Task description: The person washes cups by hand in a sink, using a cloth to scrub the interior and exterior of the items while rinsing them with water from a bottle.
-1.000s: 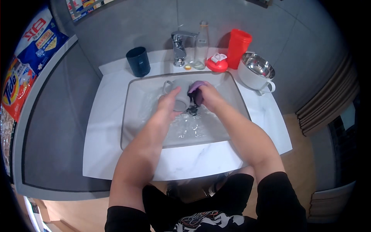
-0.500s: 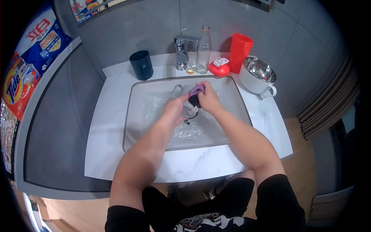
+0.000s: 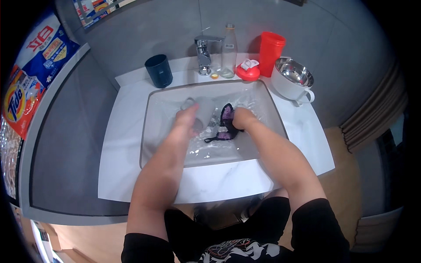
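Note:
Both hands are in a sink holding clear, rippling water. My left hand is closed round a see-through cup, its pale looped handle beside the fingers; the cup's outline is faint in the water. My right hand grips the edge of a limp black and purple cloth with black borders, a white tag and a small black loop. The fingertips of the right hand are hidden behind it. Cloth and cup are apart, the cloth lying to the right.
Behind the sink stand a dark blue mug, a chrome tap, a glass bottle, a red lid, a red tumbler and a white handled steel-lined pot. Detergent bags stand at far left.
My hands have drawn apart and lower. The cloth, bunched against the cup before, now hangs spread out in the water from my right hand; the cup has shifted left with my left hand.

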The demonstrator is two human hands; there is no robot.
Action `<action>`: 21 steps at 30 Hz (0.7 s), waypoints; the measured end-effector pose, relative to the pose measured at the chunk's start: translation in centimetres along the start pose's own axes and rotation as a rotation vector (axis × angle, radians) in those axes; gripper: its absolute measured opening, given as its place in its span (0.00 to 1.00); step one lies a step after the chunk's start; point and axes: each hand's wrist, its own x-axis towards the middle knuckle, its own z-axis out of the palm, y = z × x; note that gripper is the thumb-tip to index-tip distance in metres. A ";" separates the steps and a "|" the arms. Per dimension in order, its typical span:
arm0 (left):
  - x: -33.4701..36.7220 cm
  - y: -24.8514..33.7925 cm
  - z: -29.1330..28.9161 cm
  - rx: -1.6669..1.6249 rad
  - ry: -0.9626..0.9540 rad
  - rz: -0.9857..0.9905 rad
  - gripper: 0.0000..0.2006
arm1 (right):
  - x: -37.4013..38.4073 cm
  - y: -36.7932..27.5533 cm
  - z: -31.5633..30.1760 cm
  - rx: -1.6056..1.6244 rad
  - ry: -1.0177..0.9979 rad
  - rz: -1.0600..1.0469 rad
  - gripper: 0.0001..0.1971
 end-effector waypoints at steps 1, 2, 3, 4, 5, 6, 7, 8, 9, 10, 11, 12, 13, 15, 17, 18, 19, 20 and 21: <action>-0.1 0.0 0.4 0.082 0.060 -0.005 0.40 | 0.4 0.1 -0.1 0.246 -0.107 0.074 0.20; 0.0 0.0 0.7 0.083 0.064 -0.003 0.40 | 0.5 -0.2 -0.5 0.493 -0.212 0.142 0.19; 0.4 -0.2 1.2 0.094 0.130 -0.032 0.41 | 0.4 -0.6 -0.5 0.494 -0.211 0.138 0.19; 0.7 -0.4 1.4 0.105 0.195 -0.062 0.43 | 0.3 -1.1 -0.5 0.902 -0.206 0.109 0.19; 1.1 -0.6 1.5 0.106 0.189 -0.061 0.43 | -0.1 -1.5 -0.7 1.307 -0.190 0.082 0.18; 1.3 -0.8 1.1 0.073 0.124 -0.072 0.44 | -0.9 -2.9 -1.7 1.309 -0.193 0.078 0.18; 1.5 -1.1 0.8 0.041 0.059 -0.083 0.46 | -1.7 -4.3 -2.6 1.297 -0.141 0.063 0.18; 1.6 -1.2 0.6 0.043 0.065 -0.080 0.46 | -2.4 -5.4 -3.2 1.286 -0.088 0.047 0.17; 1.7 -1.2 0.7 -0.019 0.045 -0.078 0.46 | -2.7 -5.6 -2.5 1.288 -0.081 0.045 0.17; 1.8 -1.2 0.8 -0.081 0.025 -0.075 0.47 | -3.0 -5.8 -1.3 1.041 0.208 -0.250 0.17; 1.8 -1.3 0.7 -0.081 0.029 -0.071 0.47 | -3.5 -6.3 -1.0 0.763 0.478 -0.530 0.18; 1.8 -1.4 0.5 -0.184 0.018 -0.036 0.46 | -3.5 -6.5 -1.1 0.765 0.479 -0.537 0.18; 1.9 -1.4 0.4 -0.236 0.019 -0.015 0.46 | -3.5 -6.8 -1.2 0.764 0.427 -0.553 0.18; -0.7 -0.1 2.2 -0.167 0.070 -0.026 0.45 | -2.9 -6.2 -0.9 0.719 0.444 -0.507 0.18; -3.2 0.7 4.7 -0.034 0.109 0.020 0.42 | 0.2 -3.5 0.8 0.809 0.464 -0.348 0.19; -3.3 0.6 4.0 -0.039 0.126 0.020 0.42 | 0.2 -4.1 0.3 0.914 0.463 -0.207 0.19; -3.3 0.5 3.3 -0.036 0.038 0.064 0.42 | -0.1 -3.8 -0.3 1.097 0.318 -0.110 0.19; -3.4 0.3 2.4 -0.034 -0.045 0.106 0.41 | -1.5 -4.3 -2.1 1.269 0.158 -0.010 0.19; -3.9 0.6 2.9 -0.053 -0.061 0.103 0.42 | -1.2 -3.8 -2.1 1.295 0.151 0.023 0.18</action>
